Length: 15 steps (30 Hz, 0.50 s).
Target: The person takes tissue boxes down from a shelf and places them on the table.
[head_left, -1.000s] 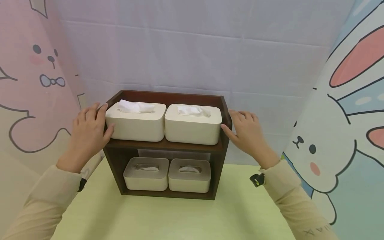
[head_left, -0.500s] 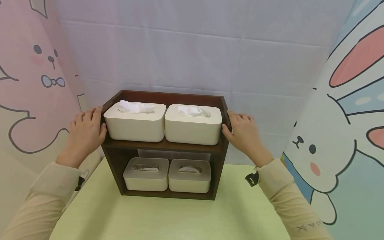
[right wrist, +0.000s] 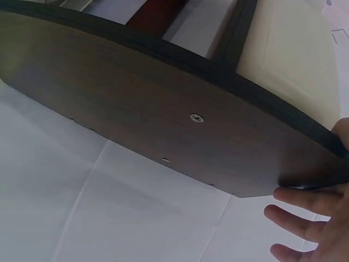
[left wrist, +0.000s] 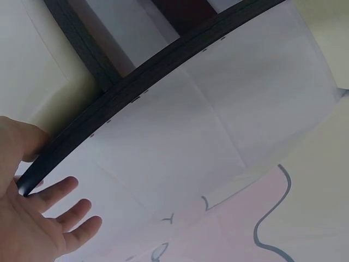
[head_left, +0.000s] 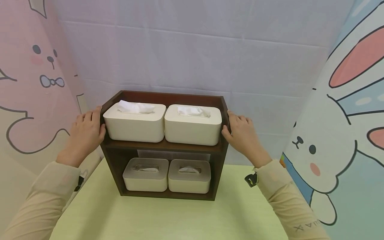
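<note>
A dark brown two-tier wooden shelf [head_left: 168,147] stands upright on the table. Two white tissue boxes fill its upper tier, one at left [head_left: 135,128] and one at right [head_left: 193,132]. Below them sit two more, left [head_left: 145,184] and right [head_left: 189,185], with translucent-looking lids. My left hand [head_left: 85,135] grips the upper left side panel, thumb inside and fingers outside; the left wrist view shows the thumb [left wrist: 27,139] by the panel's edge. On the other side, my right hand [head_left: 243,137] holds the right side panel [right wrist: 163,93] the same way.
A pale green tabletop [head_left: 168,220] lies under the shelf. Behind hangs a white cloth backdrop [head_left: 186,56]. Cartoon-rabbit panels flank both sides, a pink one [head_left: 54,103] at left and a white-and-blue one [head_left: 327,150] at right.
My left hand has moved off the upper left tissue box's corner onto the shelf's side panel. That box sits slightly further left. My right hand has shifted slightly left along its panel.
</note>
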### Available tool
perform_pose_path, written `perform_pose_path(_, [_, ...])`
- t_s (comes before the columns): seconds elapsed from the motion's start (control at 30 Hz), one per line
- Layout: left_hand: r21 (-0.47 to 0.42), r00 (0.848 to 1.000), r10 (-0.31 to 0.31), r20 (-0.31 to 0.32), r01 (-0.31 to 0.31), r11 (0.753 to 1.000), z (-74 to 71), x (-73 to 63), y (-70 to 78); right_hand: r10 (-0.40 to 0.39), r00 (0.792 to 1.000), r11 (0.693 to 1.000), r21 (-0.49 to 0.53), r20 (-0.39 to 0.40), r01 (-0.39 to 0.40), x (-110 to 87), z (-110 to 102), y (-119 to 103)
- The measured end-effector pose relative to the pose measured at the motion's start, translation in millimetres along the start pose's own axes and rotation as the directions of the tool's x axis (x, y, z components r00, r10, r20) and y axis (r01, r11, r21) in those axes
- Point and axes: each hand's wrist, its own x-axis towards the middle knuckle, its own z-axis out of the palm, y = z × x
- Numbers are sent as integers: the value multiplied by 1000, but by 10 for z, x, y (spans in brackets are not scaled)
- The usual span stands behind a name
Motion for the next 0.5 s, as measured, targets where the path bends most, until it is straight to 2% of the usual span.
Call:
perform_pose_path(0.27, [-43,999,22,-44,-24,999,58,12,-11,-11,1000,1000,-3,-11,11,21,51,28])
perform_pose_path(0.5, [-45,997,54,-53,-56,997,70,29,-33,-10,1000,1000,-23,22,10,29,57,51])
